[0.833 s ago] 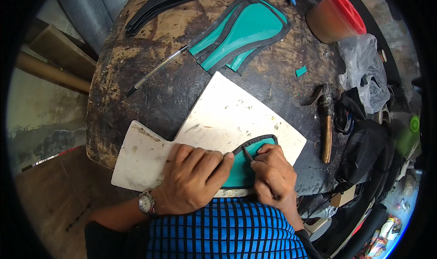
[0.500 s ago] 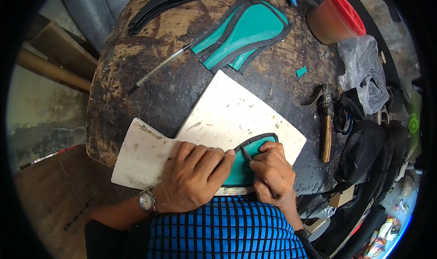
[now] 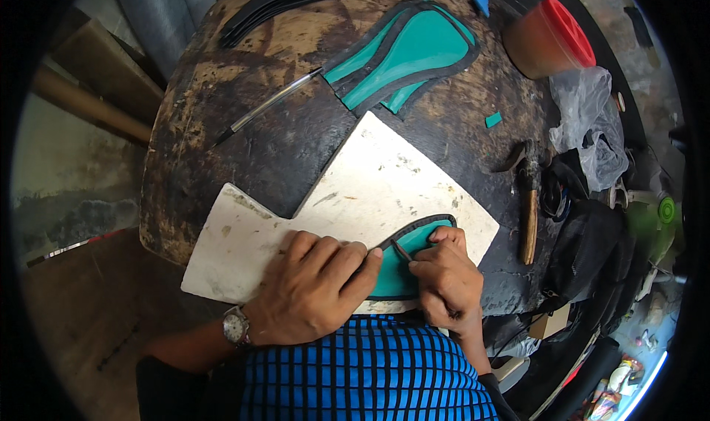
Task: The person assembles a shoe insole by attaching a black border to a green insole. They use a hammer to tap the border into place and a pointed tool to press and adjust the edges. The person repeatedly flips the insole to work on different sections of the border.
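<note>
Teal leather piece point(image 3: 403, 269) with a dark edge lies on a white cutting board point(image 3: 384, 188) at six o'clock on the tabletop point(image 3: 244, 147); left hand point(image 3: 310, 292) presses it flat at its nine o'clock, fingers spread, right hand point(image 3: 444, 280) pinches a thin knife point(image 3: 401, 252) at three o'clock

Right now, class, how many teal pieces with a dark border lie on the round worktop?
2. One teal piece lies on the white board under both hands; another teal piece lies at the far edge. More may be stacked beneath it.
</note>
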The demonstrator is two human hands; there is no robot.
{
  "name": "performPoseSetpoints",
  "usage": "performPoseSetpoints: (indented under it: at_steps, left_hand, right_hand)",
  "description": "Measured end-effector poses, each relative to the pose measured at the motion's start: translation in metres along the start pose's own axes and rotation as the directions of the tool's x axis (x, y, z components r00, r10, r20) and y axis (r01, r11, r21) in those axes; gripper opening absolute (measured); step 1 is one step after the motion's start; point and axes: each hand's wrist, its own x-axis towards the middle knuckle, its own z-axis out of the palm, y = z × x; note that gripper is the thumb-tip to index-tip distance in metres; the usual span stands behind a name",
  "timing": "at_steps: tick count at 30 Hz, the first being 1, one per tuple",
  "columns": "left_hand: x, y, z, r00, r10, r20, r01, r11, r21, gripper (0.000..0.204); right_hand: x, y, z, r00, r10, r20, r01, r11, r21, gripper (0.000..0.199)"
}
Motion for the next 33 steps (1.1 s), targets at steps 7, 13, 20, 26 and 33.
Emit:
performPoseSetpoints:
  at_steps: [7,13,20,26,33]
  left_hand:
    - [-0.004,0.000,-0.006,0.999,-0.011,0.044,0.012,0.999,-0.037,0.029]
    - [-0.005,-0.001,-0.007,0.999,0.008,0.053,-0.007,0.999,-0.033,0.028]
    - [-0.009,-0.001,-0.006,0.999,-0.049,-0.002,0.049,0.998,-0.040,0.022]
    - [-0.013,0.000,-0.008,0.996,-0.058,0.071,0.062,0.996,-0.067,0.031]
    - [-0.010,-0.004,-0.006,1.000,0.007,-0.018,-0.007,1.000,0.005,0.015]
  right_hand:
    - [0.001,-0.003,0.002,1.000,0.010,0.009,-0.009,0.999,-0.045,0.023]
    - [0.001,-0.003,0.002,1.000,0.014,0.016,-0.014,1.000,-0.004,0.020]
    - [0.002,-0.003,0.003,1.000,0.006,0.024,-0.005,1.000,-0.030,0.019]
    - [0.001,-0.001,0.004,1.000,0.018,-0.017,-0.017,0.997,0.074,0.021]
    - [0.003,-0.003,0.003,0.998,-0.007,0.065,0.009,1.000,-0.027,0.018]
